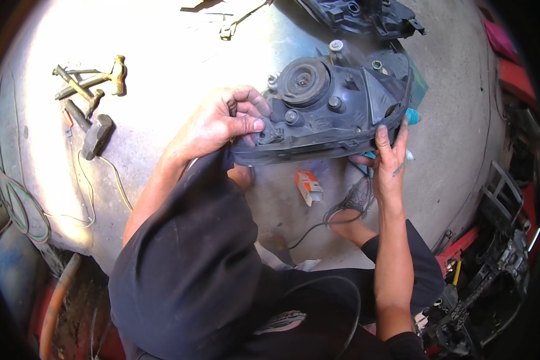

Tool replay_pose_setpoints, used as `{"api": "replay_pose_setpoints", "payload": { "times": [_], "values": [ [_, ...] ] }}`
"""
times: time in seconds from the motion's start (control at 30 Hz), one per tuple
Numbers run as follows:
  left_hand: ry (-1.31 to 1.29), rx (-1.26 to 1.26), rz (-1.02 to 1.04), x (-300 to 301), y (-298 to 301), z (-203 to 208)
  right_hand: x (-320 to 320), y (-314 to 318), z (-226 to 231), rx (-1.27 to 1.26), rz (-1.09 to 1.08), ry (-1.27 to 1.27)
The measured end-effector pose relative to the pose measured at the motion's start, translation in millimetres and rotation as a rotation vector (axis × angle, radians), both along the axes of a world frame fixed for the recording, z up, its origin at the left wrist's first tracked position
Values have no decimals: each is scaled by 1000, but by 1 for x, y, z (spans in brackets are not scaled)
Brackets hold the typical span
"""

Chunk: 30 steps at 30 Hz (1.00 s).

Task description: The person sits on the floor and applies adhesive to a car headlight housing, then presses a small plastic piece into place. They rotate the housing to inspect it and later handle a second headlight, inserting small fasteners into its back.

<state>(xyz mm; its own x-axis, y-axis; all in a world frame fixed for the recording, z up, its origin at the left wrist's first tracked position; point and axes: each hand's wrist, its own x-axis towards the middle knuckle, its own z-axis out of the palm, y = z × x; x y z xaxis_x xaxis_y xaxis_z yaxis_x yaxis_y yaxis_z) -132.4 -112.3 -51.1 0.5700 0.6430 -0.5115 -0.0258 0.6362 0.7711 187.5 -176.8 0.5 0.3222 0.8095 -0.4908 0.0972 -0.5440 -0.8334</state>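
Over the grey floor (456, 150), between the person's two hands, is a big black car lamp (348, 131). Its back is turned up, so a big round cap (303, 81) shows near the middle, with small round knobs around it.

The left hand (225, 120) has hold of the left end of the lamp. Its fingers are bent and its thumb presses on the near corner. The right hand (391, 153) is partly open and holds the right end by the near edge. A blue-green thing (412, 116) pokes out just beside its fingers, but most of it is hidden. I cannot tell if the lamp rests on anything below.

Past the lamp, at the top, lies another black car part (366, 18). Off to the left, on the floor, is a hammer with a dark head (98, 137), near a hammer with a tan head (119, 75). An orange and white box (308, 187) lies on the near side of the lamp, by a bare foot (349, 225).
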Motion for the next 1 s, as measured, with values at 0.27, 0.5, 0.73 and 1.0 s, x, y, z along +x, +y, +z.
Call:
{"api": "replay_pose_setpoints", "payload": {
  "times": [0.27,0.5,0.73,1.0],
  "values": [
    [80,113,-14,2,-3,1,10,-6,-15,37,-24,-73],
    [-10,9,227,4,-2,1,13,-4,-8,4,-25,-14],
    [-83,-73,299,20,0,5,9,-2,-10,98,-37,-41],
    [-64,-37,230,35,18,25,5,4,-5,83,-54,31]
  ]
}}
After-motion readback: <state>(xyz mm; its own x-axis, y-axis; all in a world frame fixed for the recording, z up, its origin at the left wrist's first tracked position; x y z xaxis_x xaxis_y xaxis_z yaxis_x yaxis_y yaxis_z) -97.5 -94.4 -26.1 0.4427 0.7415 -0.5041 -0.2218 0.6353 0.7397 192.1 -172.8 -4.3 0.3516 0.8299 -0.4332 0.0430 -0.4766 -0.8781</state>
